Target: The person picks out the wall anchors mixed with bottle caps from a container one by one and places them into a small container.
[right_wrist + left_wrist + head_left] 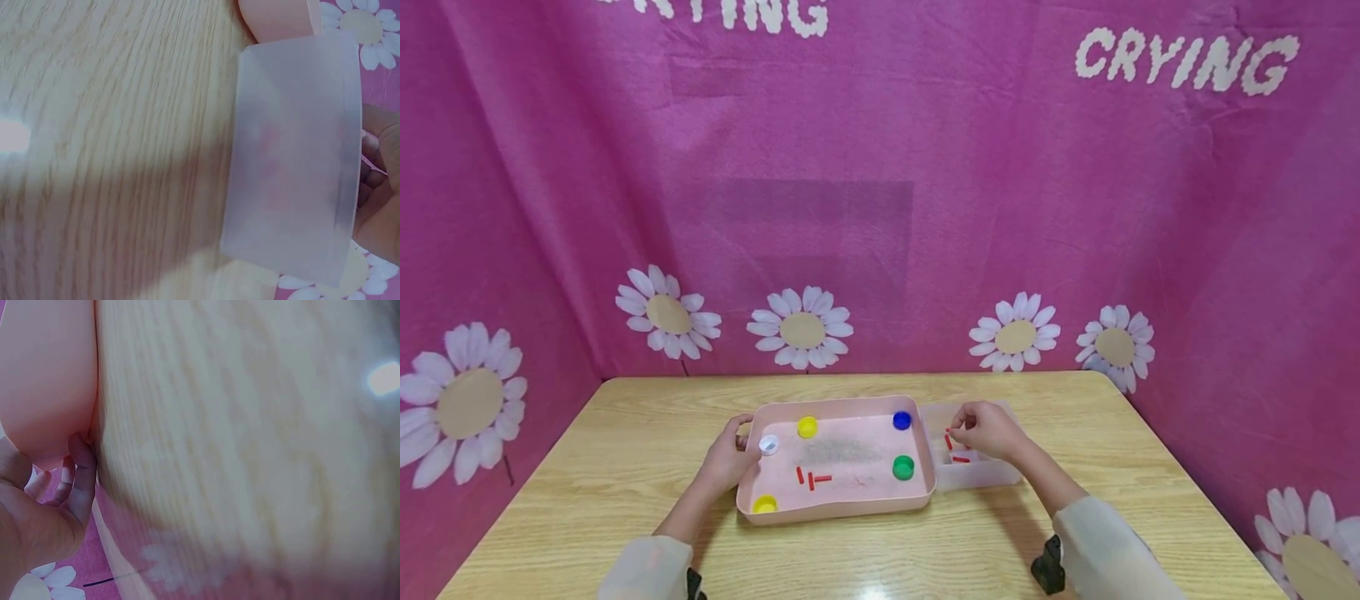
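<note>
A shallow pink tray (850, 506) lies on the table with several short red sticks (823, 478) in its lower left part. My left hand (730, 458) grips the tray's left end, thumb over the rim and fingers curled outside; the left wrist view shows those fingers (82, 465) against the outer wall. Beside the tray on the right stands a translucent box (977, 477) holding more red sticks (960, 460). Over this box my right hand (988, 429) pinches a small red stick (948, 430) at its fingertips. The box wall (294, 156) partly hides that hand in the right wrist view.
Round caps sit inside the tray: a white one (768, 444), yellow ones (807, 427) (765, 504), a blue one (902, 420) and a green one (903, 467). The wooden table (865, 558) meets a magenta flowered curtain (850, 208) behind.
</note>
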Demonstrator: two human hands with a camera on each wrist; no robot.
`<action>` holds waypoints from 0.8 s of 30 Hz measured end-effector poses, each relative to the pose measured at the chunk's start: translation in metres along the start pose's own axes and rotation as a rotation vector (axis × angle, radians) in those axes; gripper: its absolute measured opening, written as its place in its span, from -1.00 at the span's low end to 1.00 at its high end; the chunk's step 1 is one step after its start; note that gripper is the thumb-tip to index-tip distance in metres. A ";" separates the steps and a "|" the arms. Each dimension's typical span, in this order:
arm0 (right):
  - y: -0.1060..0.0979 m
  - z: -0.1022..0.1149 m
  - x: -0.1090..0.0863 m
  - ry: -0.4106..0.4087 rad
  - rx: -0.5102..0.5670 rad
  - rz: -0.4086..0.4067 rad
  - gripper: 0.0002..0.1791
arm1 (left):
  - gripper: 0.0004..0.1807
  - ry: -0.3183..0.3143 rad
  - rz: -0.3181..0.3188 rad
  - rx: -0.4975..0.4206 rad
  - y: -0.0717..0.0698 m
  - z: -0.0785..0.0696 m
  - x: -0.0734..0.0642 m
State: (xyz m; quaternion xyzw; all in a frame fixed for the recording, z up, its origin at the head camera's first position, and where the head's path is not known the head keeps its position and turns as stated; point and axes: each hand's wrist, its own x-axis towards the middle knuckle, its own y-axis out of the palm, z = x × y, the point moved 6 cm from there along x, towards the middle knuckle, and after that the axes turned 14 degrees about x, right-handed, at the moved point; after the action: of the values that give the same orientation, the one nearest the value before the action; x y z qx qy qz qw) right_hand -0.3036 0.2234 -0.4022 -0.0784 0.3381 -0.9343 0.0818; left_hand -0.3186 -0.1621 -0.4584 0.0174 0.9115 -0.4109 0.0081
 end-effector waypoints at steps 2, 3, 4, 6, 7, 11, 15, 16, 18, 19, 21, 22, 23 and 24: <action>-0.001 -0.004 -0.001 0.014 0.004 -0.004 -0.92 | -0.33 -0.005 0.001 0.001 0.000 0.001 0.000; -0.001 -0.005 -0.001 0.019 0.008 -0.005 -0.93 | -0.33 -0.003 0.001 0.001 0.000 0.001 0.001; -0.002 -0.006 -0.001 0.019 0.012 -0.005 -0.92 | -0.33 -0.001 -0.001 -0.001 0.000 0.001 0.001; -0.003 -0.010 -0.001 0.015 0.018 -0.011 -0.93 | -0.33 0.001 -0.002 0.005 0.000 0.001 0.001; -0.003 -0.011 -0.001 0.006 0.019 -0.014 -0.93 | -0.33 0.006 -0.002 0.005 0.000 0.001 0.001; -0.004 -0.016 0.000 -0.003 0.018 -0.033 -0.94 | -0.33 0.008 -0.001 0.008 0.000 0.000 0.001; -0.004 -0.018 0.000 -0.022 0.026 -0.028 -0.94 | -0.33 -0.004 0.004 0.007 0.000 0.000 0.000; -0.004 -0.018 0.000 -0.026 0.031 -0.025 -0.94 | -0.33 -0.006 0.004 0.007 0.000 0.000 0.000; -0.003 -0.018 0.001 -0.034 0.034 -0.016 -0.94 | -0.34 -0.003 0.002 0.008 -0.001 0.000 0.000; -0.003 -0.018 0.001 -0.030 0.036 -0.014 -0.94 | -0.34 -0.001 0.002 0.009 0.000 0.000 0.001; -0.003 -0.018 0.001 -0.030 0.032 -0.009 -0.94 | -0.34 0.000 -0.001 0.007 -0.001 0.001 0.001; -0.003 -0.018 0.001 -0.029 0.031 -0.008 -0.94 | -0.34 0.003 -0.002 0.007 -0.001 0.001 0.001; -0.003 -0.018 0.001 -0.027 0.028 -0.006 -0.94 | -0.34 0.003 -0.001 0.006 -0.001 0.001 0.001; -0.003 -0.018 0.001 -0.022 0.027 -0.007 -0.94 | -0.33 0.001 -0.002 0.007 -0.001 0.001 0.001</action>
State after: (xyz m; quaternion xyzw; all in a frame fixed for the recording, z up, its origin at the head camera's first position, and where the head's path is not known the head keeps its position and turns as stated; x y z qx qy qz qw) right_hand -0.3089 0.2366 -0.4138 -0.0888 0.3245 -0.9380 0.0833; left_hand -0.3194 -0.1633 -0.4583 0.0164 0.9101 -0.4139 0.0072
